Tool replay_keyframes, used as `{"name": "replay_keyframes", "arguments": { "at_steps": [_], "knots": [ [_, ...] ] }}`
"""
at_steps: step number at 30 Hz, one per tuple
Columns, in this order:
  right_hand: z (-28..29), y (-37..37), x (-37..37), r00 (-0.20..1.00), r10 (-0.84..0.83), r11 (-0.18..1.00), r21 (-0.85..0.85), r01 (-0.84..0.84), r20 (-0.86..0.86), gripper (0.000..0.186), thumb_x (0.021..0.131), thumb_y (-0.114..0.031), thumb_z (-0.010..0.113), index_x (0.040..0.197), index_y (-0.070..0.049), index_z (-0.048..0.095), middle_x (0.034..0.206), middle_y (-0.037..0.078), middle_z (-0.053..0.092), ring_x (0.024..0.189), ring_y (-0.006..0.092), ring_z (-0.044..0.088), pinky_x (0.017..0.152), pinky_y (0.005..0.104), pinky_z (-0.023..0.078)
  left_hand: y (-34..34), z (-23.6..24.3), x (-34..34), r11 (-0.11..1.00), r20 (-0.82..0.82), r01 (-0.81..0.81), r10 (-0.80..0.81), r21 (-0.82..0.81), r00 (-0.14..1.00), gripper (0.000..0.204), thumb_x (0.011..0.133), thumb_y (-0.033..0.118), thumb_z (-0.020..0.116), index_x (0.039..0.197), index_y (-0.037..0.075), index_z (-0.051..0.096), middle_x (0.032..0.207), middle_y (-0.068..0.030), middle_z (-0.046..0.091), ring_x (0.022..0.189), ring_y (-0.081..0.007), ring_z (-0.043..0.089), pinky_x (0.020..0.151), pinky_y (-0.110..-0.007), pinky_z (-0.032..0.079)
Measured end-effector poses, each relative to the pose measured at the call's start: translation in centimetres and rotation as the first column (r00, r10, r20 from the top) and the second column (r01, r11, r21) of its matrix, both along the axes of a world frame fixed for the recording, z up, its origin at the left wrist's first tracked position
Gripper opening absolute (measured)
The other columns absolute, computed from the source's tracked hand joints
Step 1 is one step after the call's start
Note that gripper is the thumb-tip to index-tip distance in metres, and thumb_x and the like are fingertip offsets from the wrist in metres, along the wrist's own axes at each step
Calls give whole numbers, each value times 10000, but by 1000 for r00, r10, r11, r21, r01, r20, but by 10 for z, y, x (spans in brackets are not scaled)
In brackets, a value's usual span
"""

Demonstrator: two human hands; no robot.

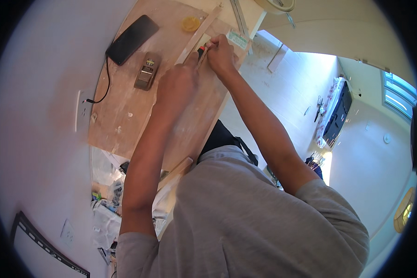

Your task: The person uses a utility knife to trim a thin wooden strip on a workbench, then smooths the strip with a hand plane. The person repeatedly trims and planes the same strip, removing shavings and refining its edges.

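Both of my hands meet over the far part of a wooden work board (120, 111). My left hand (177, 83) is closed, its index finger stretched along a small tool with a red and black handle (201, 50). The tool's working end cannot be made out. My right hand (221, 56) pinches at the tool's far end; what lies between those fingertips is too small to name. A long, narrow wooden strip (200, 33) runs along the board just beyond my hands. Left of my left hand rests a small hand plane (147, 70).
A black phone (132, 40) lies at the back left, with a black cable (109, 81) by the wall outlet (82, 110). A yellow roll of tape (190, 23) sits behind the strip. Plastic bags (104, 217) lie below the board; a wooden piece (176, 173) juts near my waist.
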State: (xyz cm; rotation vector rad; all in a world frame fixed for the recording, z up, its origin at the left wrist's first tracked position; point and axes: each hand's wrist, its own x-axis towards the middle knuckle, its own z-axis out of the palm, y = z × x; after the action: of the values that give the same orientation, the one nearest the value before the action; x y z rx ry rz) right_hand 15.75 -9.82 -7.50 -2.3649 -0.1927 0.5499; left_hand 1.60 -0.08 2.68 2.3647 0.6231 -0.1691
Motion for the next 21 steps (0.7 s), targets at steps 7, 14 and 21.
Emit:
{"name": "replay_keyframes", "arguments": {
  "at_steps": [7,14,21],
  "knots": [
    [1,3,-1,998,-55,998,-34,55,1,244,962,-327,660,1157,-182,687,1134,57,749,1206,310,572,1070,500,286,-2,21,-22,998,-131,58,-57,2,990,442,1005,209,595,1435,111,628,919,-280,717,875,-426,723,799,-531,558],
    [-10,-4,8,1000,-24,988,154,22,9,160,983,-159,715,1057,-38,642,912,59,662,872,147,598,802,295,492,5,18,-26,995,209,-98,98,-7,973,418,1004,177,601,1408,75,640,916,-277,710,861,-429,711,781,-523,551],
    [-11,-8,10,998,-5,979,202,19,-70,135,1006,-146,690,1051,-39,622,904,40,638,849,125,584,772,292,485,6,-10,-5,998,130,-58,60,-15,990,424,1013,207,593,1415,79,630,928,-262,713,872,-427,703,791,-518,551]
  ]
}}
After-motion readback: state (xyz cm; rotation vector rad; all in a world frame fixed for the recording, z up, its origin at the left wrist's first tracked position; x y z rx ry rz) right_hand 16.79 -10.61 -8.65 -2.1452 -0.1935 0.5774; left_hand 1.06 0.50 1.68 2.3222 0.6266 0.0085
